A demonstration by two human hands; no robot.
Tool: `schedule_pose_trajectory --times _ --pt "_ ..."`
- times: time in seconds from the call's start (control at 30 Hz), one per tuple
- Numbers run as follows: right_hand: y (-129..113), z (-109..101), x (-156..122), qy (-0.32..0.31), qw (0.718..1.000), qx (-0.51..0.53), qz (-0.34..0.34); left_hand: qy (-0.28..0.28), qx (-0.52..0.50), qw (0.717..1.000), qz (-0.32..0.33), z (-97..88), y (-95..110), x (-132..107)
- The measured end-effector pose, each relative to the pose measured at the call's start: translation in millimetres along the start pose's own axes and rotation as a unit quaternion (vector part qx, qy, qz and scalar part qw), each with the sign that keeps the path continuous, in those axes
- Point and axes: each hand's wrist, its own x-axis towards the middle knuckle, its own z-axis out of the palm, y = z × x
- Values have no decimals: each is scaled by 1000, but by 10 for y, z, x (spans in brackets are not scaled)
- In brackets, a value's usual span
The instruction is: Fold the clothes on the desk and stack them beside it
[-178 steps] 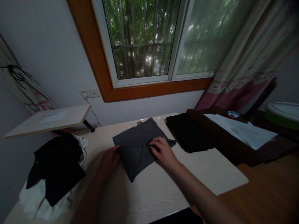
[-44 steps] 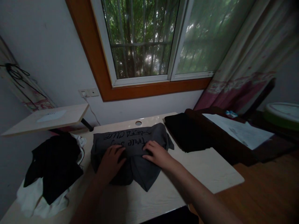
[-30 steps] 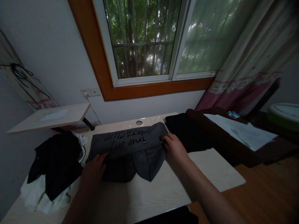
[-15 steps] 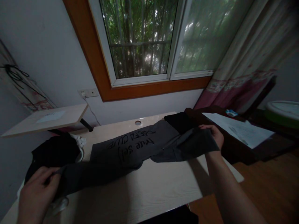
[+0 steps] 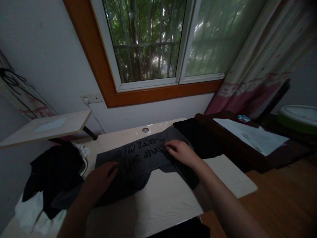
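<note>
A dark grey long-sleeved shirt (image 5: 142, 158) with black handwriting-style lettering lies folded lengthwise across the desk. My left hand (image 5: 100, 178) is over its left part, thumb and fingers apart, with nothing held. One grey sleeve stretches out to the left beneath that forearm. On the right, my right hand (image 5: 182, 152) rests at the shirt's edge beside the lettering, its fingers loosely extended. The other sleeve hangs toward the front under my right wrist.
Black and white clothes (image 5: 55, 172) are heaped at the left of the pale desk (image 5: 170, 191). Folded black cloth (image 5: 200, 135) lies at the back right. A small raised shelf (image 5: 49, 127) stands at left. Paper (image 5: 250, 135) lies on dark furniture at right.
Both hands have let go of the stretched sleeves and moved inward over the shirt. The right sleeve has dropped toward the front; the left one lies across the clothes heap.
</note>
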Motion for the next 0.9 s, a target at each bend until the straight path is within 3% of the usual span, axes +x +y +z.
schedule_pose_trajectory --times 0.1,0.2,0.33,0.5,0.63,0.73,0.9 --pt "-71 318 99 -64 994 -79 -45 -58 53 996 36 174 253 118" --pt "-147 508 185 -106 983 -150 -31 -90 118 988 42 318 386 210" --pt "-274 536 288 -148 962 -229 -25 -101 175 978 44 418 434 298" --pt "-393 454 386 -152 948 -271 -62 -72 195 976 64 355 433 327" --pt "-411 440 427 -140 955 -249 -81 -18 189 980 58 210 385 341" --pt "-404 476 435 -124 972 -158 -122 47 171 983 52 59 332 357" --pt "-515 561 453 -108 985 -1 -138 261 107 957 71 -272 369 357"
